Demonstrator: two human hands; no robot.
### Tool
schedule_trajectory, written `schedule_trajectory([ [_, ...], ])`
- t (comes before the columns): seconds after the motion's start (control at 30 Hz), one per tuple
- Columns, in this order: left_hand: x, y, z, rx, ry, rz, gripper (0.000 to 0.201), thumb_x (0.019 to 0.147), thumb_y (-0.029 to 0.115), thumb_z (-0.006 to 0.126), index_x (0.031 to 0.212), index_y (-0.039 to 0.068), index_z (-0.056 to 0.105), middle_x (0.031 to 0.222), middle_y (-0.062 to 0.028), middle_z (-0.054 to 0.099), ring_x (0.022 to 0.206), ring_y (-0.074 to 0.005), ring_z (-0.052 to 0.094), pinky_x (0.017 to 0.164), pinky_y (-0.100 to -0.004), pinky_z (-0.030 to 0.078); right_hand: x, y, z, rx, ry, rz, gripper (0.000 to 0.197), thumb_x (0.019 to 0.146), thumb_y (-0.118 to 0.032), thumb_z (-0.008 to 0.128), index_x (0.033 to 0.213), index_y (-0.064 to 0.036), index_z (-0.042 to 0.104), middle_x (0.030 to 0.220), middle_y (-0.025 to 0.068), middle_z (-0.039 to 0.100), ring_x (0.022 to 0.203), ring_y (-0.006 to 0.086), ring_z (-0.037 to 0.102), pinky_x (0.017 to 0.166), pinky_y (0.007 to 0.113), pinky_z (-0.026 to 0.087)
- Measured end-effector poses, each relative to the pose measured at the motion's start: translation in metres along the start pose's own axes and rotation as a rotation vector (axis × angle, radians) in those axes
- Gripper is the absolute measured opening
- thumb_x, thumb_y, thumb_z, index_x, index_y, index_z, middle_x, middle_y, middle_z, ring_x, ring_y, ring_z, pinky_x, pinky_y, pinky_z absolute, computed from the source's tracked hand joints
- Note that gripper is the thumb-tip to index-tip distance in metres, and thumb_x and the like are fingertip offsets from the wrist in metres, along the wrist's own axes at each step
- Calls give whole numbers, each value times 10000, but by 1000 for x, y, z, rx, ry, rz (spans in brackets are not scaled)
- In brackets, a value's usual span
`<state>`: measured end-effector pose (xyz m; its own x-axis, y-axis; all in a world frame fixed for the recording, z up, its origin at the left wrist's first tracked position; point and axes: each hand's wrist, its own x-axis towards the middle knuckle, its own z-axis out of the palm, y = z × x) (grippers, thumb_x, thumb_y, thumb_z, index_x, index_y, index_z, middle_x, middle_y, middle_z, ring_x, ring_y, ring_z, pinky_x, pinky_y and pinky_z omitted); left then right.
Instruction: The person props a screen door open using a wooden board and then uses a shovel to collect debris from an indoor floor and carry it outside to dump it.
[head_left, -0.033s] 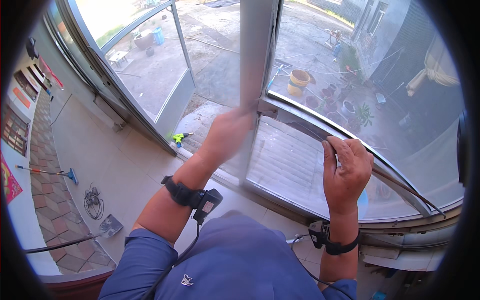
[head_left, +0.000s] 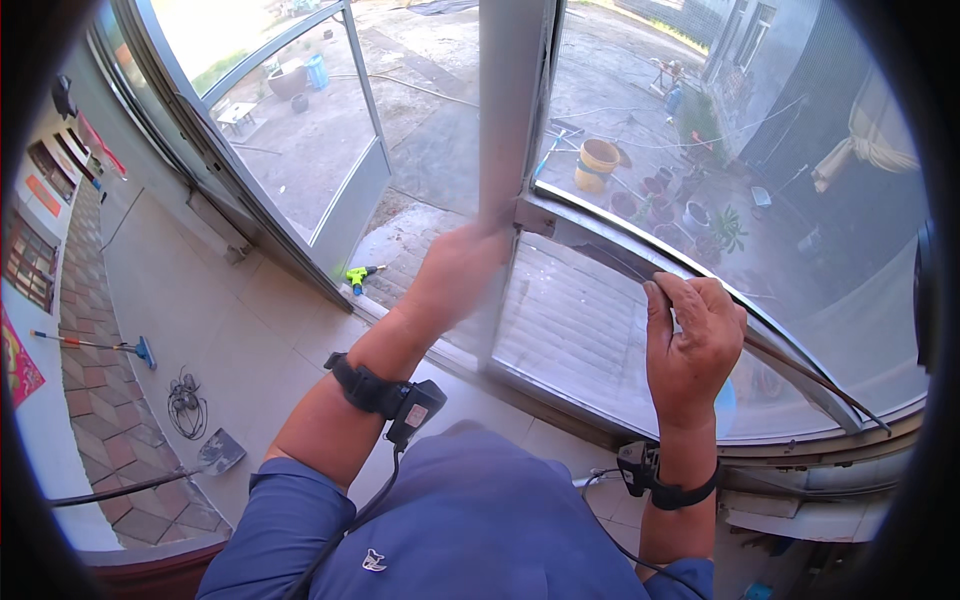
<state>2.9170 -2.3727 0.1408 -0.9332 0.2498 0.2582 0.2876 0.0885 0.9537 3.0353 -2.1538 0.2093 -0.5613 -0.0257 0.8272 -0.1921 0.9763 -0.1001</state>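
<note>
My left hand [head_left: 455,275] is blurred by motion against the grey upright post [head_left: 505,120]. Its fingers are smeared, so whether it holds anything cannot be made out. Further right, my right hand [head_left: 697,345] is closed in a pinch, thumb against forefinger, at the metal crossbar [head_left: 585,218] of the window frame. A thin brown strip [head_left: 815,382] runs along the frame and passes behind this hand; its tail sticks out loose at the lower right. The pinched part is mostly hidden by the fingers. Below the crossbar lies a pale ribbed panel [head_left: 575,310].
A yellow-green power drill [head_left: 360,278] lies on the doorway sill, beside the open door [head_left: 355,190]. On the floor at left are coiled black cable [head_left: 187,405], a flat grey blade on a pole [head_left: 220,452] and a blue-headed broom [head_left: 145,350]. Outside stands a yellow bucket [head_left: 597,165].
My left hand has shifted very slightly to the right by the post, blurred in both frames. My right hand stays in place.
</note>
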Motion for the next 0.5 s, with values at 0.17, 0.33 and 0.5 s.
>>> schedule_trajectory([
  [0.17, -9, 8, 11, 331, -322, 170, 93, 694, 6, 573, 781, 35, 585, 805, -140, 590, 777, -342, 584, 667, -419, 477, -1, 2, 0, -5, -10, -3, 113, 745, -98, 741, 837, -92, 676, 701, 26, 557, 692, 203, 565, 670, 332, 368],
  [0.33, -20, 24, 16, 96, -375, -6, 31, 740, -1, 561, 765, 13, 549, 696, -105, 544, 609, -272, 552, 537, -363, 444, -1, 2, 1, -2, -12, -6, 105, 742, -93, 741, 823, -90, 673, 694, 28, 548, 677, 207, 553, 659, 336, 359],
  [0.5, -26, 28, 22, -536, -463, -223, 135, 907, 97, 475, 792, 29, 494, 613, 41, 358, 461, -30, 299, 406, -207, 245, 1, 0, -1, 16, -10, -14, 99, 738, -85, 740, 803, -89, 665, 687, 25, 544, 662, 206, 547, 650, 334, 352],
])
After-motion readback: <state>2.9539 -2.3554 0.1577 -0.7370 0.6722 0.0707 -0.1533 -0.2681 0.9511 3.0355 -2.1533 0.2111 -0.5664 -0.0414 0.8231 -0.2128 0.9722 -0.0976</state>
